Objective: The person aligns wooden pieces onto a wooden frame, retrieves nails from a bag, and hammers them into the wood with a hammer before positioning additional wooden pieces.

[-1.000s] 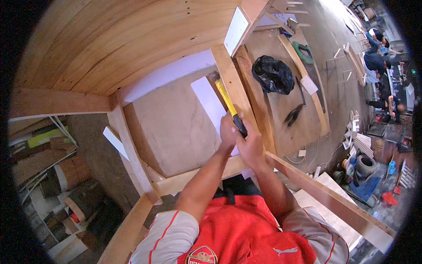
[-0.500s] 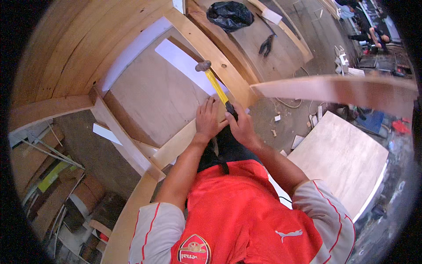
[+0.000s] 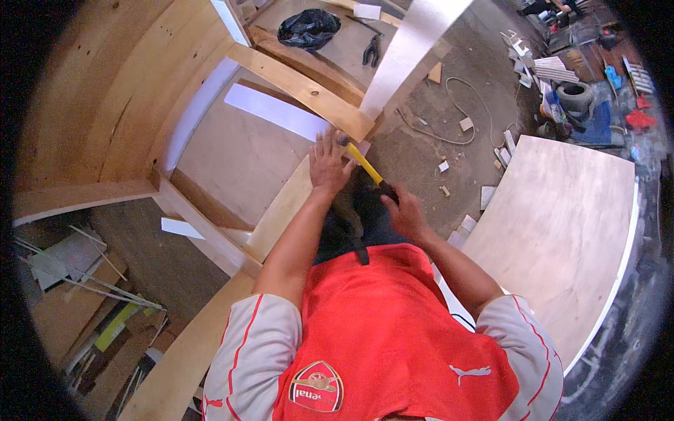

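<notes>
My right hand [image 3: 407,212] is wrapped round the black grip of a hammer [image 3: 366,167] with a yellow shaft. The hammer's head is low, close to the fingers of my left hand and the near end of a white strip [image 3: 277,111]. Stretched out flat, my left hand [image 3: 328,167] lies at the corner of a wooden frame, where the white strip meets a pale board [image 3: 284,210]. Whether a nail sits under the hammer head is hidden. A wooden rail [image 3: 298,84] runs along the far side of the white strip.
A tall plank wall [image 3: 105,105] rises at the left. Beyond the frame lie a black plastic bag [image 3: 309,29] and pliers [image 3: 371,51]. A upright white-faced board [image 3: 414,52] stands right of them. A large plywood sheet [image 3: 554,231] is at the right, near offcuts and a cord [image 3: 456,140].
The hammer has come down and toward me, its head now beside my left fingers. My left hand has spread its fingers. The view has shifted, showing more floor at right.
</notes>
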The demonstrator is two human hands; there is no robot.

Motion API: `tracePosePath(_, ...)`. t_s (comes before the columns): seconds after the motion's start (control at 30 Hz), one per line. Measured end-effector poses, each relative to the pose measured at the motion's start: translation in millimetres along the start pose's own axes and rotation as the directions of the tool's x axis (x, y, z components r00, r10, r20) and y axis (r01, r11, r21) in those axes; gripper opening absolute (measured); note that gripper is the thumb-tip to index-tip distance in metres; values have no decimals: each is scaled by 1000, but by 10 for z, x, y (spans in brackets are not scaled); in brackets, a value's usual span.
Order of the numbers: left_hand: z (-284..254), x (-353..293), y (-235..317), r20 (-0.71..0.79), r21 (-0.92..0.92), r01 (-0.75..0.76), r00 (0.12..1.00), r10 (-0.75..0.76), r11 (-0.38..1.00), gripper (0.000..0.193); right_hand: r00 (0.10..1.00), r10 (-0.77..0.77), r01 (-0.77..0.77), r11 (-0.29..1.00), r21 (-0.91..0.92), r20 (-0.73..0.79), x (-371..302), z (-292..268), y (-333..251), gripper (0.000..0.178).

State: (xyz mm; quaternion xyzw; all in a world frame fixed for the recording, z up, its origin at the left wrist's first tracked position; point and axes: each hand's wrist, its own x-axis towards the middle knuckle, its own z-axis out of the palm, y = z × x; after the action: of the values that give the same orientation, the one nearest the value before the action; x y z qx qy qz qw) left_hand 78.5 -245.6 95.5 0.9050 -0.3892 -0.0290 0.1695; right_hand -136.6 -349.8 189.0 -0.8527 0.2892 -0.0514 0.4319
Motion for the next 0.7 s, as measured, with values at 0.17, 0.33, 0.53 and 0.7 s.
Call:
tracePosePath(0.17,-1,54,163,70,72,-70,995,65,995,87,994,-97,95,995,-39,-59,-62,-248,242,33)
tracePosePath(0.33,-77,117,216,141,89,-12,990,0,996,79,998,-61,60,997,-47,-17,95,-413,377,34)
tracePosePath(0.53,-136,281,293,7,-218,81,997,-81,973,49,979,-111,120,992,-38,172,608,-708,560,39)
tracePosePath(0.7,-25,138,781,-148,-355,284,924,-353,891,31,870,-127,235,956,-174,477,1122,-1174,865,40)
